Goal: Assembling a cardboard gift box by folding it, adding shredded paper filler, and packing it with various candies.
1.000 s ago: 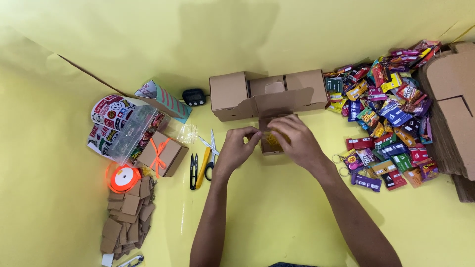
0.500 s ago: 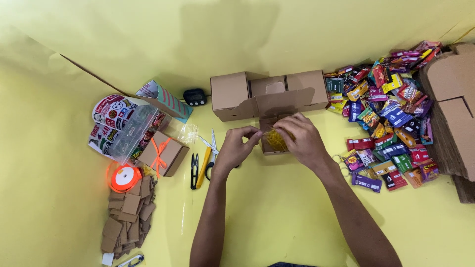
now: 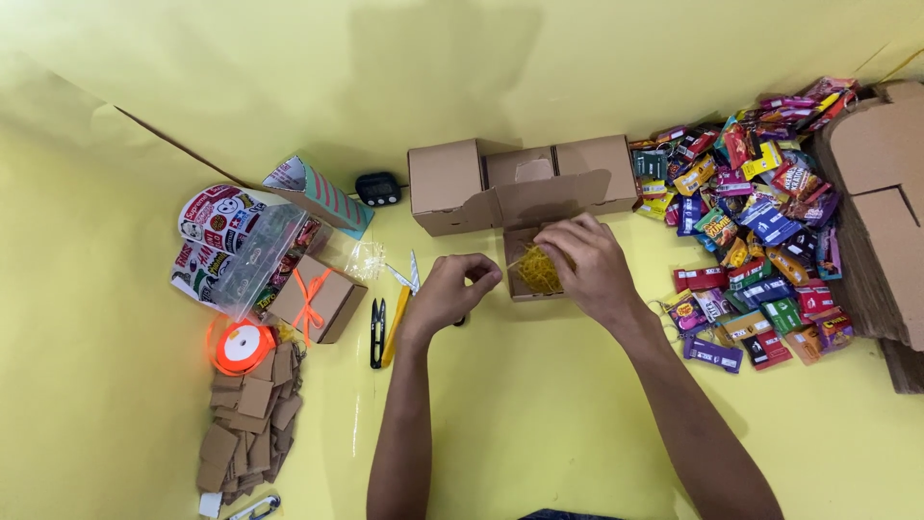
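An open brown cardboard box [image 3: 525, 188] lies on the yellow surface with its lid flaps spread. Its low tray holds a tuft of yellow shredded paper [image 3: 537, 270]. My right hand [image 3: 582, 265] rests on the right side of that paper, fingers curled into it. My left hand [image 3: 450, 292] hovers just left of the tray, fingers loosely curled with nothing in them, above a small dark object that is mostly hidden.
A heap of colourful snack packets [image 3: 751, 221] lies at the right, with flat cardboard sheets [image 3: 881, 202] beyond. At the left sit a tied small box [image 3: 316, 299], orange ribbon spool [image 3: 241, 345], cardboard tags [image 3: 248, 424], thread snips [image 3: 377, 330], cutter [image 3: 397, 308], sticker rolls [image 3: 217, 231].
My left hand has pulled back from the box tray to the left and lifted off the paper. My right hand stays on the yellow shredded paper.
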